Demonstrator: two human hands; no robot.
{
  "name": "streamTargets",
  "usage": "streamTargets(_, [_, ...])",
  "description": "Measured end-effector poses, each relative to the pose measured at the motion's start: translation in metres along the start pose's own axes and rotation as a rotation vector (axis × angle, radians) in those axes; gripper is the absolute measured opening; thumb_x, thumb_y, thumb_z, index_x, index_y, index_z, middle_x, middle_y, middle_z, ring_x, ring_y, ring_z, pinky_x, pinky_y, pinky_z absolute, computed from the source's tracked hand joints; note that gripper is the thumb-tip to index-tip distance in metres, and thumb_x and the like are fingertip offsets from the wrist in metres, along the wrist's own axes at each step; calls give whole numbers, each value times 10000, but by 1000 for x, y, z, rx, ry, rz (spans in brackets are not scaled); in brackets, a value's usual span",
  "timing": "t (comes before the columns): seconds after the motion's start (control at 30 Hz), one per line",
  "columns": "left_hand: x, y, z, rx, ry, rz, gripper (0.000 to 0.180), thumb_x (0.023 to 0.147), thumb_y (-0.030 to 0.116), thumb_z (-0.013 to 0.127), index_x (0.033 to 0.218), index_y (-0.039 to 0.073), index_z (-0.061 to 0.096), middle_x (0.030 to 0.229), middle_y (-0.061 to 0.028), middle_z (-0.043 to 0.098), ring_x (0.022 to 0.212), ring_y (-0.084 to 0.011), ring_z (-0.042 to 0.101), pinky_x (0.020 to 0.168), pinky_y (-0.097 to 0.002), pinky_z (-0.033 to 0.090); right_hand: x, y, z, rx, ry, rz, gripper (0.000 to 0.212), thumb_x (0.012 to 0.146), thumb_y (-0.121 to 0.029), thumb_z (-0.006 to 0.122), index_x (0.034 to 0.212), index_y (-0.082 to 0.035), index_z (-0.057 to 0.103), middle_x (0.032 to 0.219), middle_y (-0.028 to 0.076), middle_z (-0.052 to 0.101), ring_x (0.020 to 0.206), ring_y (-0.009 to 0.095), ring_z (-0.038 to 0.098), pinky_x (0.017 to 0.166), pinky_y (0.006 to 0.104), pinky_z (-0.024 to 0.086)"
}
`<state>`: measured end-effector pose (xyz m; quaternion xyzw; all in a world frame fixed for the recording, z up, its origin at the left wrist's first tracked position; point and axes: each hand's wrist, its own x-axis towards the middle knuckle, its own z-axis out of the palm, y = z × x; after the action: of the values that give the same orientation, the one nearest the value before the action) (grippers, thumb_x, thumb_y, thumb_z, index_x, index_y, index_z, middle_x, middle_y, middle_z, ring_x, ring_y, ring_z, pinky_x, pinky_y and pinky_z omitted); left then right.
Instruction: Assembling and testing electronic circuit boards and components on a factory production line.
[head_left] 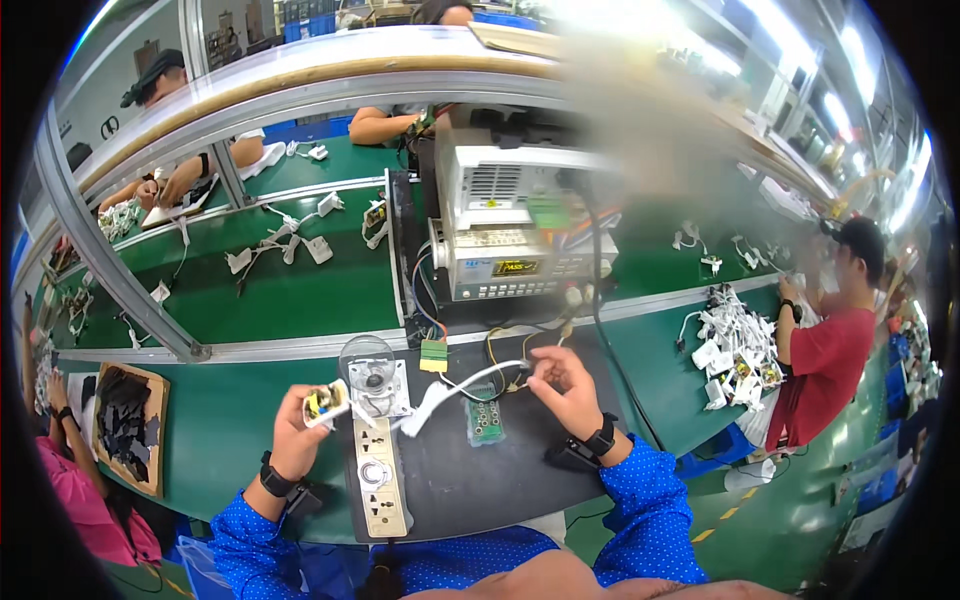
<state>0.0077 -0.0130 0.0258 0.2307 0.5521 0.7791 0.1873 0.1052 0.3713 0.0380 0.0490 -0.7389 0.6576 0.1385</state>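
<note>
My left hand (293, 440) grips a white power adapter (326, 403) whose casing is open, showing the yellow and blue parts inside. From the adapter's side a white cable (452, 388) arches over the mat to my right hand (568, 392), whose thumb and fingertips are pinched at its far end. Below the cable lies a small green circuit board (486, 418) with round contacts. Beside the left hand stands a white socket fixture (393, 388) with a clear round cover raised. A cream power strip (381, 500) runs toward me from it.
A test instrument (525, 265) with a lit display stands ahead under a metal shelf frame. A green connector (433, 356) hangs on wires. White adapters (735, 345) are heaped at right, near a person in red (830, 345). A wooden tray (130, 430) sits left; a conveyor (320, 290) lies beyond.
</note>
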Motion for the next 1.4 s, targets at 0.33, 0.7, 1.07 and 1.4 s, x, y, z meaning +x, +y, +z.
streamTargets(0.33, [40, 61, 124, 847, -203, 527, 555, 662, 94, 844, 1121, 52, 537, 1044, -89, 611, 1008, -222, 602, 909, -372, 474, -23, -64, 67, 430, -763, 230, 625, 898, -92, 630, 1421, -30, 294, 1258, 102, 532, 1093, 161, 560, 893, 299, 480])
streamTargets(0.7, [19, 89, 151, 1372, -473, 1172, 469, 764, 238, 748, 1189, 157, 568, 1229, -76, 578, 1143, -273, 524, 1039, -438, 358, -49, -114, 1, 173, -255, -416, 853, 815, -374, 733, 1414, 37, 286, 1019, 65, 622, 854, 188, 631, 788, 322, 522])
streamTargets(1.07, [-32, 69, 24, 1182, 100, 215, 486, 826, 188, 703, 1258, 80, 510, 1331, -158, 467, 1234, -339, 450, 1042, -409, 355, 67, -98, -224, -521, 472, -328, 422, 972, -296, 499, 1266, 7, 500, 1083, 107, 594, 990, 211, 564, 829, 304, 450])
streamTargets(1.4, [-51, 61, 21, 1119, 47, 128, 339, 854, 152, 675, 1165, 65, 573, 1251, -127, 544, 1180, -280, 517, 1006, -377, 397, 168, 81, -240, -920, 369, -60, 322, 871, -305, 612, 987, -5, 609, 911, 214, 639, 867, 369, 613, 744, 410, 473])
